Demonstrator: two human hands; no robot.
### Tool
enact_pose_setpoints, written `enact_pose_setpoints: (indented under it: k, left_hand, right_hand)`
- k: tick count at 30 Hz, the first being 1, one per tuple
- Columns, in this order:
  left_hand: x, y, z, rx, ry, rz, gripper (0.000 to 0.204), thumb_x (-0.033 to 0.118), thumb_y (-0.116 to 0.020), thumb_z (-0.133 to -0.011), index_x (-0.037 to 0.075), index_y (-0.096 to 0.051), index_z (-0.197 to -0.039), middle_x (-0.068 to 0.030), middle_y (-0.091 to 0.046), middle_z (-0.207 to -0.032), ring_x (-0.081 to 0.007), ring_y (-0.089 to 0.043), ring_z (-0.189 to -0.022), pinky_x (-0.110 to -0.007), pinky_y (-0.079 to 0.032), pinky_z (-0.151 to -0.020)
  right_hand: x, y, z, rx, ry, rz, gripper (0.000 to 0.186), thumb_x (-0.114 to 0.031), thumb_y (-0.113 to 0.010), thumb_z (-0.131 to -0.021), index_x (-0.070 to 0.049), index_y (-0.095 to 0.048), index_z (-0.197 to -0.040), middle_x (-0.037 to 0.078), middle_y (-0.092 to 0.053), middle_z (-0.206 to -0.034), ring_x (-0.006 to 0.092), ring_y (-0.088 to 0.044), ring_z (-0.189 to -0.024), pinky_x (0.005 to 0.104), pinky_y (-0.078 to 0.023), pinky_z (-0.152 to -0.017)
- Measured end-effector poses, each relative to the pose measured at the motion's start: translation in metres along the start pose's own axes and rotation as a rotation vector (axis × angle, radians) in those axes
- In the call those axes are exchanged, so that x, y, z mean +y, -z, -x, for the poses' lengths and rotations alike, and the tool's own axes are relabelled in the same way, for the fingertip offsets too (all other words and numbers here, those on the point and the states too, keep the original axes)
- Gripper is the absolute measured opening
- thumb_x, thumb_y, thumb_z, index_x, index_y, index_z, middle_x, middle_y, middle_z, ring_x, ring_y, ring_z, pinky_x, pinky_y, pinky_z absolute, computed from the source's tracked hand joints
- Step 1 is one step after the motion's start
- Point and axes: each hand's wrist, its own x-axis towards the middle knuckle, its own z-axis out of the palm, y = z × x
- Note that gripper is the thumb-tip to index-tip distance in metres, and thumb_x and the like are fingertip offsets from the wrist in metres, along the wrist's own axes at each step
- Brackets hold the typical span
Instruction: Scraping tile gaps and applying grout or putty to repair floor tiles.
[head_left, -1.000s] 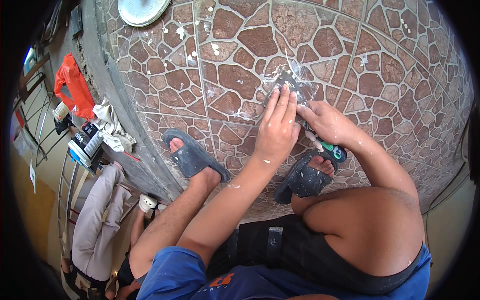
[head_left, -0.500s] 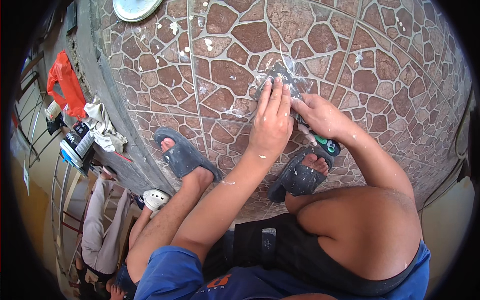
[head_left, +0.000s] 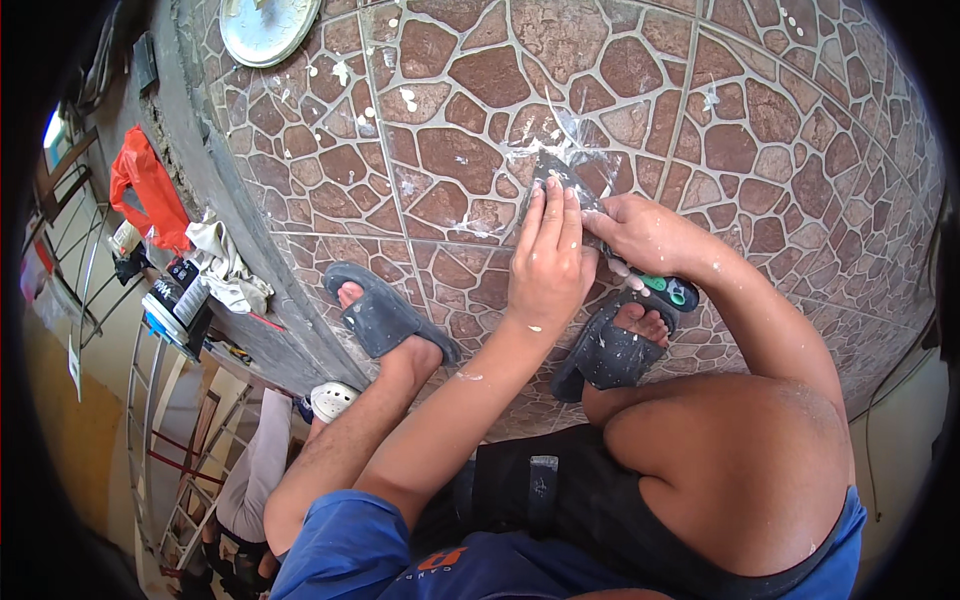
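Note:
A putty knife with a broad dark blade and a black-and-green handle [head_left: 675,292] lies low against the stone-patterned tile floor [head_left: 620,60]. My right hand [head_left: 655,236] is wrapped round it where handle meets blade, and the handle's end sticks out below the palm. The fingers of my left hand [head_left: 550,265] stretch out side by side and press flat on the blade [head_left: 552,168]. White smears and specks mark the tiles around the blade's edge. Both hands and forearms carry white spots. What lies under the blade is hidden.
My feet in dark slides [head_left: 385,315] stand close below the hands. A white round lid [head_left: 268,25] lies at the upper left. Along the left ledge are an orange bag [head_left: 148,190] and a pale rag [head_left: 228,268]. Ladders and another person's trousered leg [head_left: 258,465] show at lower left.
The blade has turned slightly and stands more steeply, with less of its face showing. Both hands stay on the putty knife. The view has shifted a little, and the other person appears lower.

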Motion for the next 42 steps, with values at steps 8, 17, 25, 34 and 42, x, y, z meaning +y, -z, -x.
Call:
enact_pose_setpoints:
  k: [8,17,25,34,42]
  left_hand:
    - [-0.004,0.002,-0.004,0.019,-0.034,0.003,0.054,0.003,-0.065,-0.062,-0.008,-0.060,-0.114,-0.0271,-0.057,-0.122,-0.0365,-0.059,-0.111,-0.038,-0.050,-0.093]
    - [-0.011,-0.002,-0.006,0.067,0.013,-0.044,0.055,0.005,-0.068,-0.064,-0.011,-0.057,-0.116,-0.0294,-0.054,-0.124,-0.0386,-0.057,-0.113,-0.038,-0.050,-0.093]
    - [0.009,-0.001,0.001,-0.055,-0.079,0.055,0.057,0.005,-0.068,-0.067,-0.011,-0.054,-0.119,-0.0301,-0.052,-0.126,-0.0392,-0.053,-0.119,-0.037,-0.048,-0.096]
    - [0.003,-0.005,-0.009,-0.022,-0.074,0.018,0.057,0.001,-0.063,-0.065,-0.009,-0.054,-0.121,-0.0286,-0.052,-0.127,-0.0393,-0.053,-0.119,-0.039,-0.049,-0.094]
    - [-0.004,0.002,-0.011,-0.064,-0.137,0.038,0.052,0.003,-0.063,-0.066,-0.007,-0.058,-0.117,-0.0266,-0.055,-0.124,-0.0365,-0.057,-0.115,-0.037,-0.051,-0.091]
  right_hand:
    - [0.001,0.005,0.001,-0.013,-0.020,0.022,0.046,-0.033,-0.043,-0.096,0.009,-0.060,-0.087,0.024,-0.063,-0.072,0.0358,-0.064,-0.071,0.0434,-0.048,-0.070]
    - [-0.018,0.011,-0.007,-0.014,0.072,0.102,0.044,-0.030,-0.041,-0.096,0.007,-0.060,-0.080,0.019,-0.061,-0.061,0.0348,-0.064,-0.064,0.0426,-0.050,-0.068]
    - [0.012,-0.002,0.021,0.123,-0.017,0.087,0.042,-0.031,-0.045,-0.096,0.007,-0.058,-0.083,0.021,-0.060,-0.065,0.0366,-0.063,-0.068,0.0442,-0.048,-0.068]
    - [0.014,-0.003,0.011,0.141,0.015,-0.028,0.045,-0.033,-0.044,-0.097,0.007,-0.059,-0.084,0.024,-0.062,-0.071,0.0364,-0.064,-0.072,0.0438,-0.048,-0.069]
    - [0.016,-0.010,0.008,0.191,0.055,-0.125,0.045,-0.032,-0.043,-0.097,0.007,-0.059,-0.083,0.022,-0.061,-0.068,0.0324,-0.064,-0.069,0.0417,-0.048,-0.068]
